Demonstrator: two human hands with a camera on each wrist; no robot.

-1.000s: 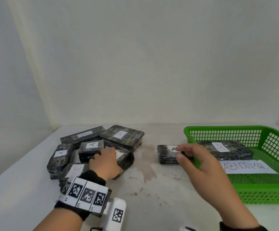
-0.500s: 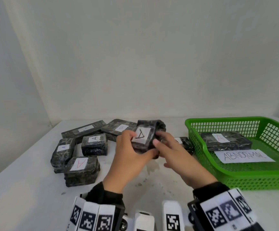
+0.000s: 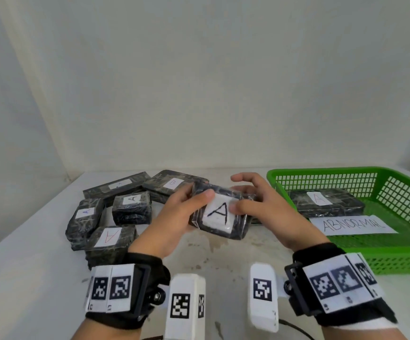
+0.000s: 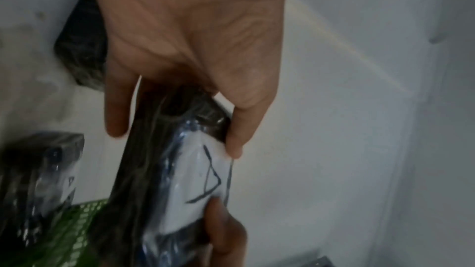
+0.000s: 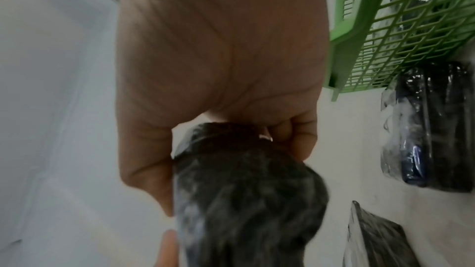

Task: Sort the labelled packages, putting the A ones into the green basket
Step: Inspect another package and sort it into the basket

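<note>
Both hands, left [image 3: 174,217] and right [image 3: 267,209], pinched the A package [image 3: 219,214] in midair; next, carry it right into the green basket [image 3: 395,251].

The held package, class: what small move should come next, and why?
Probably carry the held package rightward over the green basket rim. Its label reads A, both the left hand and right hand grip it above the table, and another A package already lies inside.
</note>
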